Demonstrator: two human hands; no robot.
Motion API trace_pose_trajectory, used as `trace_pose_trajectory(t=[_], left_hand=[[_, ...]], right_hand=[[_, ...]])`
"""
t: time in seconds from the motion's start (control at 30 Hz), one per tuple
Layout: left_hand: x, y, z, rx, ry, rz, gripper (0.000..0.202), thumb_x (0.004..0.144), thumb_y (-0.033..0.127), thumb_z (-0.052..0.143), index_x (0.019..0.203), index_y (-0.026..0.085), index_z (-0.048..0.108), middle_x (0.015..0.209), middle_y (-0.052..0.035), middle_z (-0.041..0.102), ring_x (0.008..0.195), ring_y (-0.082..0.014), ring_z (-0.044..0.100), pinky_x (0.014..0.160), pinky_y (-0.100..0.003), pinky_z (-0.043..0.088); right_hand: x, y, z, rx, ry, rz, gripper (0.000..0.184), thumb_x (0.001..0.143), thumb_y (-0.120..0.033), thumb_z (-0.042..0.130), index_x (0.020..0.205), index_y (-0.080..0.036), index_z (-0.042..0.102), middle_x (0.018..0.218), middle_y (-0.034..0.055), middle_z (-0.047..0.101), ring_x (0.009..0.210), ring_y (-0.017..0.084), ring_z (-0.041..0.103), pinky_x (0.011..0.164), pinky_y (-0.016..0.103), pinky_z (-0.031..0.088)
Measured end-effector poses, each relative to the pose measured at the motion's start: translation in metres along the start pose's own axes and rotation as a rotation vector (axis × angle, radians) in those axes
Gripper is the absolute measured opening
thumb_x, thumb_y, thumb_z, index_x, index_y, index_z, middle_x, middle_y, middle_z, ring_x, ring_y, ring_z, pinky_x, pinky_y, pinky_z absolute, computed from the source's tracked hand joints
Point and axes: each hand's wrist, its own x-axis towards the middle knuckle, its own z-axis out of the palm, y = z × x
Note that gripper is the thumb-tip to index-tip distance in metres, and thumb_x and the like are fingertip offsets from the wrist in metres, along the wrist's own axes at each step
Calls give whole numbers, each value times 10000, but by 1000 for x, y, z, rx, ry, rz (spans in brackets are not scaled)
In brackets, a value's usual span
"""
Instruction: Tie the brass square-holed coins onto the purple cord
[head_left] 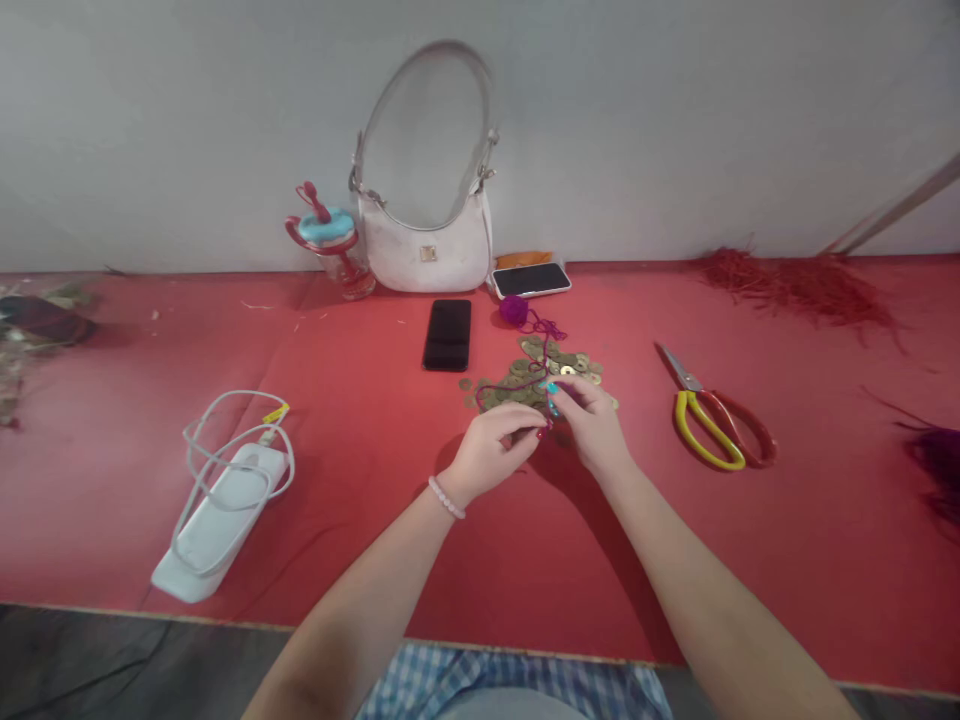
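Observation:
My left hand (504,445), with a beaded bracelet at the wrist, pinches purple yarn (491,390) between thumb and fingertips. Close beside it, my right hand (589,415) is closed too, its painted nails pressed near the same yarn. Just behind both hands lies a loose pile of brass-coloured coins (529,378) with holes in the middle. The strand runs over the coins to a small purple yarn ball (514,311) farther back. Whether a coin sits between the fingertips is too small to make out.
Scissors (709,410) lie to the right on the red table (360,520). A black phone (448,335), another phone (531,280), a white handbag (427,240) and a lidded cup (341,255) stand behind. A white power strip (225,520) with cable is at left, red strands (810,290) back right.

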Motion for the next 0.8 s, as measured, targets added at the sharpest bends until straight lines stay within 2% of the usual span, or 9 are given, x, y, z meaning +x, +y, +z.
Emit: trace_pose_trajectory(t=[0.1, 0.17, 0.23, 0.33, 0.43, 0.57, 0.67, 0.8], left_hand=[[0, -3, 1, -27, 72, -35, 118, 757, 142, 520, 806, 150, 627, 834, -73, 639, 735, -135, 581, 618, -235, 473], [0, -5, 1, -33, 132, -65, 108, 739, 127, 527, 796, 147, 617, 812, -65, 622, 723, -130, 567, 628, -238, 466], [1, -7, 0, -42, 193, -93, 95, 726, 122, 534, 780, 145, 609, 788, -53, 603, 699, -121, 552, 621, -232, 456], [2, -8, -1, -61, 243, -132, 79, 726, 130, 535, 773, 142, 598, 767, -36, 577, 623, -93, 512, 569, -208, 428], [3, -8, -1, -71, 246, -149, 67, 727, 141, 536, 770, 140, 588, 741, -25, 557, 598, -86, 485, 543, -198, 402], [3, -7, -2, -75, 230, -169, 60, 720, 135, 531, 758, 142, 577, 687, -6, 524, 573, -83, 460, 534, -197, 388], [3, -8, -2, -72, 237, -186, 55, 728, 142, 523, 758, 146, 570, 673, -1, 522, 560, -81, 447, 529, -196, 382], [4, -8, -2, -29, 248, -192, 59, 729, 141, 520, 755, 147, 573, 665, 0, 539, 563, -84, 456, 542, -201, 388]], right_hand=[[1, 0, 2, -25, -61, -12, 160, 736, -330, 564, 845, -214, 582, 753, -3, 559, 642, 126, 513, 597, 262, 427], [1, 2, 4, -37, -83, -81, 197, 749, -331, 549, 916, -227, 536, 812, 10, 548, 716, 145, 529, 649, 283, 441], [1, 3, 4, -59, -48, -186, 237, 754, -326, 545, 964, -238, 478, 896, 31, 534, 824, 168, 531, 725, 314, 443], [-2, 1, 3, -165, -7, -364, 152, 780, -311, 512, 898, -235, 455, 1028, 64, 505, 999, 203, 487, 863, 382, 395], [-7, -8, 0, -340, -144, -474, 61, 808, -260, 460, 772, -216, 482, 1115, 78, 474, 1097, 225, 432, 951, 428, 321], [-13, -18, 2, -471, -273, -488, 46, 777, -197, 489, 742, -206, 518, 1123, 89, 481, 1072, 236, 450, 896, 421, 381], [-13, -18, 3, -445, -315, -470, 103, 794, -159, 456, 749, -203, 538, 1077, 82, 509, 1015, 208, 495, 830, 377, 433], [-11, -18, 3, -414, -340, -469, 128, 793, -135, 448, 751, -201, 550, 1038, 73, 523, 975, 188, 520, 820, 350, 435]])
